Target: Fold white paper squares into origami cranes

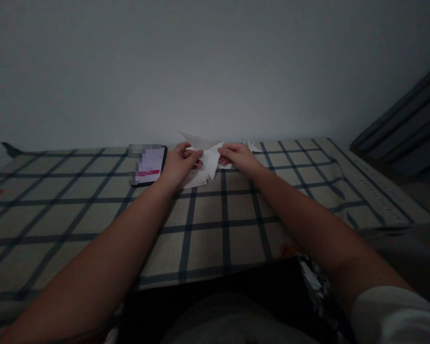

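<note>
A creased white sheet of paper (209, 160) with faint print is held just above the checked cloth, partly folded with a pointed flap sticking up at the back. My left hand (181, 162) pinches its left side, fingers closed on the paper. My right hand (238, 156) pinches its right side the same way. Both forearms reach forward from the bottom of the view. Part of the paper lies hidden under my fingers.
A phone (148, 166) with a lit screen lies left of my left hand. A small white folded paper shape (252, 145) sits behind my right hand. The checked cloth (75, 210) covers the flat surface up to a plain wall. Dark slanted boards (404, 129) stand at right.
</note>
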Available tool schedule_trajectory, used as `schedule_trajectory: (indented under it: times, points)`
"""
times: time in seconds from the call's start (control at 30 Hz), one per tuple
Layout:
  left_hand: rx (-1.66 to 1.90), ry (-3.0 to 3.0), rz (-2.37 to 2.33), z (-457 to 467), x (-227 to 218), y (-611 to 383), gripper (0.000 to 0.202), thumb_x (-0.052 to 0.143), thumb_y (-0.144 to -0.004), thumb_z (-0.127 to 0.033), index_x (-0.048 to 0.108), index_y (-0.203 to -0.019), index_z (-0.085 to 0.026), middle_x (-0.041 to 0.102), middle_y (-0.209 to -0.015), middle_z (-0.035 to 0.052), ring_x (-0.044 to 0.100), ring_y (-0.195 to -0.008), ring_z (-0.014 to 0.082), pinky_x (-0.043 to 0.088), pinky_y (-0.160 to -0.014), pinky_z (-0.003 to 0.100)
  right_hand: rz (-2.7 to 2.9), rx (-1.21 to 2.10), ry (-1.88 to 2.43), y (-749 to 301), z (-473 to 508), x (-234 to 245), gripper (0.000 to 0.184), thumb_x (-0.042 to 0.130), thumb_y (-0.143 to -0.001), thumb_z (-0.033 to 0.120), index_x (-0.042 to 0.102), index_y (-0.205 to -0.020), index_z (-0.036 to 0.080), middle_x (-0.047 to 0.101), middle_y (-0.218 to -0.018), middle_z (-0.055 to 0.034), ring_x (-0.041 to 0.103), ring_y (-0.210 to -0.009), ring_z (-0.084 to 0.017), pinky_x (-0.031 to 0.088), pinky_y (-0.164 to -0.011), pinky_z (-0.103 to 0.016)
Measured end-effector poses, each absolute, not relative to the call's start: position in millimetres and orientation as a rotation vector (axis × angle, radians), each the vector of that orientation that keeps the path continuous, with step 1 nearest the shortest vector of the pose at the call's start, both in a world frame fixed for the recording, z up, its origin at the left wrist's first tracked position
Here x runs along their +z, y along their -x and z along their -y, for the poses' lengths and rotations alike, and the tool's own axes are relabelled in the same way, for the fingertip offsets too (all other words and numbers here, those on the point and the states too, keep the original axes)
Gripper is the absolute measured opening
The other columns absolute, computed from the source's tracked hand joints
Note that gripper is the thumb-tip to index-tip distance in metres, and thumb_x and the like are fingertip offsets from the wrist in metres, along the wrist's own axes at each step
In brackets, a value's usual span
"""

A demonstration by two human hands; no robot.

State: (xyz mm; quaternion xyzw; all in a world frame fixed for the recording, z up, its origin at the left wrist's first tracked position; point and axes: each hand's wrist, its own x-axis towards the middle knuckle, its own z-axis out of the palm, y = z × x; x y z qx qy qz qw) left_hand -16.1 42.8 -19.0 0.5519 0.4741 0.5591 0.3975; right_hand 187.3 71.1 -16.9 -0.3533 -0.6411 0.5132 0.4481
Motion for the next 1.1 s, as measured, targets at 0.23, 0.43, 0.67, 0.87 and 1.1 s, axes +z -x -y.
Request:
schedule_trajectory:
  times: [0.23, 0.43, 0.67, 0.87, 1.1]
  points:
    - [1.430, -1.202, -1.252, -40, -14, 15, 0.033, 0.083, -0.069, -0.023, 0.053, -0.079, -0.018, 0.061, -0.067, -0.0026, 0.065, -0.057, 0.0113, 0.056, -0.059, 0.024, 1.686, 1.108, 0.854, -184, -58, -7, 0.036, 0.074, -0.081, 0.049, 0.058, -0.070, 0.019, 0.058, -0.062, 0.0030, 0.054, -0.058, -0.009, 0.047, -0.060, -0.023]
    - [1.279, -1.255, -1.038, -31, -12, 10, 0.038, 0.075, -0.079, -0.046, 0.064, -0.102, -0.018, 0.072, -0.100, 0.0084, 0.071, -0.080, 0.0163, 0.060, -0.073, 0.033, 1.794, 1.049, 0.826, -182, -54, -8, 0.040, 0.074, -0.079, 0.055, 0.059, -0.073, 0.019, 0.057, -0.065, 0.0024, 0.052, -0.062, -0.011, 0.045, -0.061, -0.025]
    - [1.172, -1.425, -0.876, -24, -16, 4, 0.071, 0.088, -0.061, -0.027, 0.060, -0.126, -0.021, 0.068, -0.118, 0.0091, 0.069, -0.091, 0.0167, 0.057, -0.083, 0.034, 1.778, 1.071, 0.807, -178, -50, -4, 0.034, 0.068, -0.087, 0.048, 0.054, -0.073, 0.021, 0.054, -0.067, 0.0031, 0.052, -0.064, -0.011, 0.047, -0.064, -0.025]
    - [1.200, -1.355, -0.957, -28, -15, 6, 0.066, 0.078, -0.067, -0.024, 0.058, -0.130, -0.023, 0.071, -0.113, 0.0066, 0.070, -0.088, 0.0171, 0.058, -0.079, 0.033, 1.720, 1.095, 0.817, -177, -54, -7, 0.034, 0.067, -0.088, 0.049, 0.050, -0.075, 0.022, 0.053, -0.069, 0.0040, 0.052, -0.061, -0.010, 0.048, -0.060, -0.023]
    - [1.517, -1.257, -1.143, -41, -17, 16, 0.040, 0.065, -0.067, -0.018, 0.061, -0.107, -0.021, 0.072, -0.105, 0.0068, 0.072, -0.093, 0.0245, 0.060, -0.081, 0.040, 1.571, 1.032, 0.821, -181, -62, -13, 0.027, 0.065, -0.090, 0.040, 0.049, -0.077, 0.022, 0.057, -0.075, 0.0019, 0.058, -0.067, -0.011, 0.049, -0.059, -0.023]
